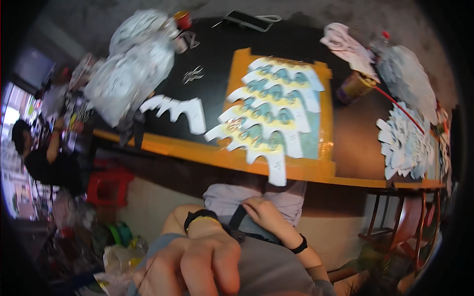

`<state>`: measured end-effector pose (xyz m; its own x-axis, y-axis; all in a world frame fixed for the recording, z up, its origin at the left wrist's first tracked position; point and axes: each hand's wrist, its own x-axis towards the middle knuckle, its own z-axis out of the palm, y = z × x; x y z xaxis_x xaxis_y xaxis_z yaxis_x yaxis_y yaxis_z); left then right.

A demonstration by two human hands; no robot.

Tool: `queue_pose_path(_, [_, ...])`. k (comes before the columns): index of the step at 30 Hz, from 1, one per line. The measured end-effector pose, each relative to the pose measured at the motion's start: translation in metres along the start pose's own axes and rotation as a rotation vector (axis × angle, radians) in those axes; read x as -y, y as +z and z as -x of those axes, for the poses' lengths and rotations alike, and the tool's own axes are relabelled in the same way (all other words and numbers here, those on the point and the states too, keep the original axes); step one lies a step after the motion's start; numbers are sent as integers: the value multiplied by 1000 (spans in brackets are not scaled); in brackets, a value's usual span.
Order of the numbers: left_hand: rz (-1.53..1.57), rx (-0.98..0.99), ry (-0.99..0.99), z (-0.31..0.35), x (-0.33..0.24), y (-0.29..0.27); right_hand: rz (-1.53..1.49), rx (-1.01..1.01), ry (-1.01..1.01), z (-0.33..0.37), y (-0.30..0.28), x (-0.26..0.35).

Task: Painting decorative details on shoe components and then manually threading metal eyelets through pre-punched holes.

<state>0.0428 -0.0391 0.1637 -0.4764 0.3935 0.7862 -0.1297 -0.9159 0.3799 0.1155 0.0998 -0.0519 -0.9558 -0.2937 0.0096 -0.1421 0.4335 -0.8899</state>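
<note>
My left hand (pixel 197 266) is close to the camera at the bottom, its fingers curled into a fist with nothing showing in it. A black watch with a yellow band (pixel 200 218) sits on that wrist. My right hand (pixel 264 213), wearing a black wristband (pixel 299 244), lies in my lap on lilac fabric (pixel 224 197). Its fingertips close on the top of a dark strap (pixel 236 219) that runs down over grey cloth (pixel 269 269).
In front is a black table with an orange edge (pixel 197 153). On it lie a white tree-shaped cutout with teal and yellow marks (pixel 269 113), a small jagged cutout (pixel 177 111), silvery piles (pixel 128 74), a phone (pixel 247 19) and a can (pixel 353 86). A red stool (pixel 108 187) and a seated person (pixel 39 158) are at left.
</note>
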Motion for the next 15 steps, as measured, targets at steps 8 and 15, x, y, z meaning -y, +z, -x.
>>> queue_pose_path(8, [4, 153, 383, 21, -49, 3, 126, 68, -22, -8, 37, 13])
queue_pose_path(15, [-164, -141, 220, 69, -102, 24, 368, 141, -62, -18, 48, 44])
